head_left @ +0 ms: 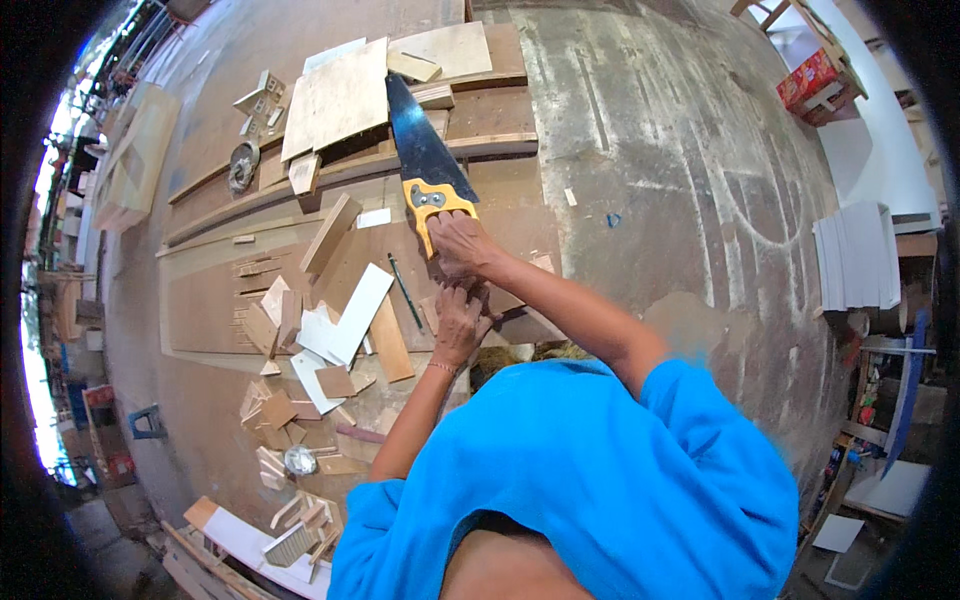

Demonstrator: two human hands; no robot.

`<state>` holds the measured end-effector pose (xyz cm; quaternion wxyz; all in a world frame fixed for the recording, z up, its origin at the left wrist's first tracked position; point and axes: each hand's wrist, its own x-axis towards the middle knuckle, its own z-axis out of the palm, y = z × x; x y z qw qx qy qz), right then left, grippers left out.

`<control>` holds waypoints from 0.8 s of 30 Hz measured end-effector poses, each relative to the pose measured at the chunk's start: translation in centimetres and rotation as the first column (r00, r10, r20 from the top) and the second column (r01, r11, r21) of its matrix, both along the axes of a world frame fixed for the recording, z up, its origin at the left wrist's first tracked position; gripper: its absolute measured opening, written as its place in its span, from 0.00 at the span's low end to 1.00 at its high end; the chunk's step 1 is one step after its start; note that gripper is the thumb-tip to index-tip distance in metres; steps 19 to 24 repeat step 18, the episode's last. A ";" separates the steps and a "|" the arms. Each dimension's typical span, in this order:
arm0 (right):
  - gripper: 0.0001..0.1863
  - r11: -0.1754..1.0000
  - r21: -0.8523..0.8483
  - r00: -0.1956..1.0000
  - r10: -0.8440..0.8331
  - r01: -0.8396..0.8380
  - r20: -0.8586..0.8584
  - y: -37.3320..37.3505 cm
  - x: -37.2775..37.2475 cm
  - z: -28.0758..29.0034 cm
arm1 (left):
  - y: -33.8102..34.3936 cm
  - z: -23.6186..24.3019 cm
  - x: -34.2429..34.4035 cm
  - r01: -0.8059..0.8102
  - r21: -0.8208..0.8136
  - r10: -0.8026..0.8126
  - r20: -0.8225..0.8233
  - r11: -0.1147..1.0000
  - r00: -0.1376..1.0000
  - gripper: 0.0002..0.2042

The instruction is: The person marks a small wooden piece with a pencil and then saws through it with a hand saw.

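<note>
My right hand [460, 243] is closed round the yellow handle of a handsaw [430, 135]. The saw's dark blade points away from me, its tip beside a pale plywood panel [338, 98]. Just below, nearer my body, my left hand [462, 322] has its fingers bent and bunched together; whatever they press on or hold is hidden. Left of that hand lie a dark pencil-like stick [405, 291], a white board strip [362, 314] and a tan wood strip [391, 340]. A wood block [331, 232] sits farther left.
Scraps of wood [277, 409] are strewn across the brown work surface [205, 385] at the left. A round metal tin [242, 165] and a long wooden batten [490, 146] lie farther off. White stacked sheets [858, 257] and a red box [808, 82] stand at the right.
</note>
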<state>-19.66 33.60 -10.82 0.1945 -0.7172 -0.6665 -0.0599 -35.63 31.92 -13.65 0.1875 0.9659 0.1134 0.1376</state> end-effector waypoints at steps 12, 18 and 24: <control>0.10 0.628 0.156 0.342 -0.187 0.762 -0.921 -17.1 5.4 11.2 | 4.9 1.9 13.8 0.138 0.120 -0.153 0.119 0.983 0.981 0.22; 0.11 0.447 0.158 0.324 -0.325 0.881 -0.888 -21.4 6.4 8.4 | 7.1 -0.5 20.2 0.206 0.159 -0.219 0.065 0.965 0.974 0.20; 0.11 0.447 0.158 0.324 -0.325 0.881 -0.888 -21.4 6.4 8.4 | 7.1 -0.5 20.2 0.206 0.159 -0.219 0.065 0.965 0.974 0.20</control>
